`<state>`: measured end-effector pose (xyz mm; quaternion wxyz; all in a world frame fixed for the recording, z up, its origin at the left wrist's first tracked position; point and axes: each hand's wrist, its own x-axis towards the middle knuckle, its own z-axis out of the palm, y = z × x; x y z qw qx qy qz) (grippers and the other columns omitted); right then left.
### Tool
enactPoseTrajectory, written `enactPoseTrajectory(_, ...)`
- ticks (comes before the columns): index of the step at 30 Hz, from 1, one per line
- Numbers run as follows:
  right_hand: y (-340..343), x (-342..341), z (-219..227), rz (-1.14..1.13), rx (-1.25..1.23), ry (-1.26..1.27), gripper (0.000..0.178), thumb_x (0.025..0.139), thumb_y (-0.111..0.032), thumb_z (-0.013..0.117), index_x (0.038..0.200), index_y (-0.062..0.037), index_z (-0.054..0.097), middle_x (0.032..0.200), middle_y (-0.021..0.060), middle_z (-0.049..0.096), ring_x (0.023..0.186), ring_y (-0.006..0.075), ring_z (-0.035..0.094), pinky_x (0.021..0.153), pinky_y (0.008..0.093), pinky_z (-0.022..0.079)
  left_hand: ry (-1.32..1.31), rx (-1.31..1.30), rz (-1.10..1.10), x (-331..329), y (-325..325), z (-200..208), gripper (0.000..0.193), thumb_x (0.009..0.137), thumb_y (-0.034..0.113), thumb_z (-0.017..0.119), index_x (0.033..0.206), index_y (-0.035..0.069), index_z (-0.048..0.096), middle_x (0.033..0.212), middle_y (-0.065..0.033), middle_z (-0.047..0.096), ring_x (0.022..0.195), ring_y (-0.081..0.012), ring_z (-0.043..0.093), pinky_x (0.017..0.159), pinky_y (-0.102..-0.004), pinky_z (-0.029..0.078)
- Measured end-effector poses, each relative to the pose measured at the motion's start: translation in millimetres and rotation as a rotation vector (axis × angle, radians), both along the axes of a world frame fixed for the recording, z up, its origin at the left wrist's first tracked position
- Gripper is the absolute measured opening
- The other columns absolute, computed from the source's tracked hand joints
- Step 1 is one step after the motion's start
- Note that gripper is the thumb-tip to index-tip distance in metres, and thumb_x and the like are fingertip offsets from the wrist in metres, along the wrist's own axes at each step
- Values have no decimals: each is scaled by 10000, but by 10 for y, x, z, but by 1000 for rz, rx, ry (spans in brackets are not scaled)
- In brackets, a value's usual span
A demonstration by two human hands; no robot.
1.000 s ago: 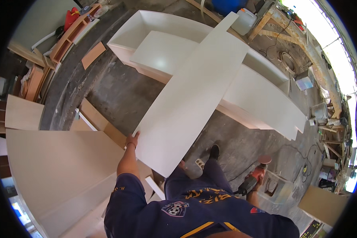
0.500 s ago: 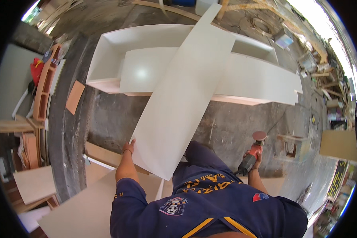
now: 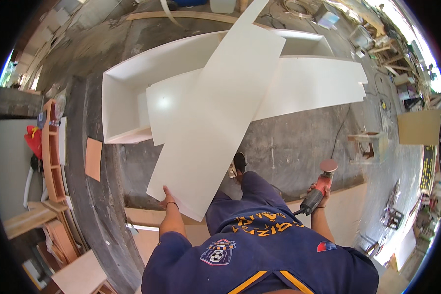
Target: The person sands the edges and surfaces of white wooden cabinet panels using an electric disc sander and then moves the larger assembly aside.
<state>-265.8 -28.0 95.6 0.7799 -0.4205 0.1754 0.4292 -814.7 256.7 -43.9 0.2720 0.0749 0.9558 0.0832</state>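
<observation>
My left hand grips the near left edge of a long white panel, its thumb on top and its fingers hidden underneath. The panel slants away from me, with a narrower tongue at its far end. It lies across a second white panel, notched at its right end, which rests on an open white cabinet box. To the right, my right hand is closed around a red and black angle grinder. The grinder's reddish-brown disc points away from me, apart from the panels.
A small brown board lies on the floor at left, near a shelf-like wooden frame. At right stands a box-like wooden frame, with a cord on the floor nearby. My shoe is beside the long panel. Scrap wood lies far right.
The view has turned, so the cabinet and lower panel slant up to the right. The long panel's near end sits farther left. Both hands keep their hold.
</observation>
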Motion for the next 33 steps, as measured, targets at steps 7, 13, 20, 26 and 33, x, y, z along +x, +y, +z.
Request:
enactPoseTrajectory(7,10,-771,45,-173,47,-11,581,714,-393,674,1096,-20,445,924,101,540,797,209,588,708,374,526,-18,22,-190,-333,659,34,1245,582,795,586,1371,-86,195,1329,-317,366,1172,-406,463,967,-465,420)
enactPoseTrajectory(13,172,-1627,137,-223,65,-56,559,715,-399,674,1071,-23,463,923,103,539,798,213,588,722,376,523,-63,80,-328,-948,1359,-75,1291,574,794,596,1389,-90,127,1275,-331,420,1154,-416,476,973,-458,416)
enactPoseTrajectory(20,404,-2503,199,-305,50,-86,534,715,-418,667,1015,-20,475,864,106,535,751,215,562,679,358,504,-125,80,-534,-1326,2236,-185,1339,533,806,611,1409,-62,91,1303,-316,404,1164,-420,467,979,-457,411)
enactPoseTrajectory(26,434,-2977,172,-353,63,-153,539,715,-459,659,988,-27,485,819,112,548,700,238,579,648,356,522,-100,73,-687,-1361,2863,-136,1334,523,793,633,1415,-44,100,1320,-311,388,1163,-412,472,976,-453,417)
enactPoseTrajectory(33,504,-3359,223,-499,-42,-192,554,691,-486,662,980,-44,497,811,119,572,687,278,606,604,389,539,-150,70,-800,-1077,3101,-109,1301,538,745,676,1417,-27,106,1353,-320,320,1219,-433,397,1009,-462,385)
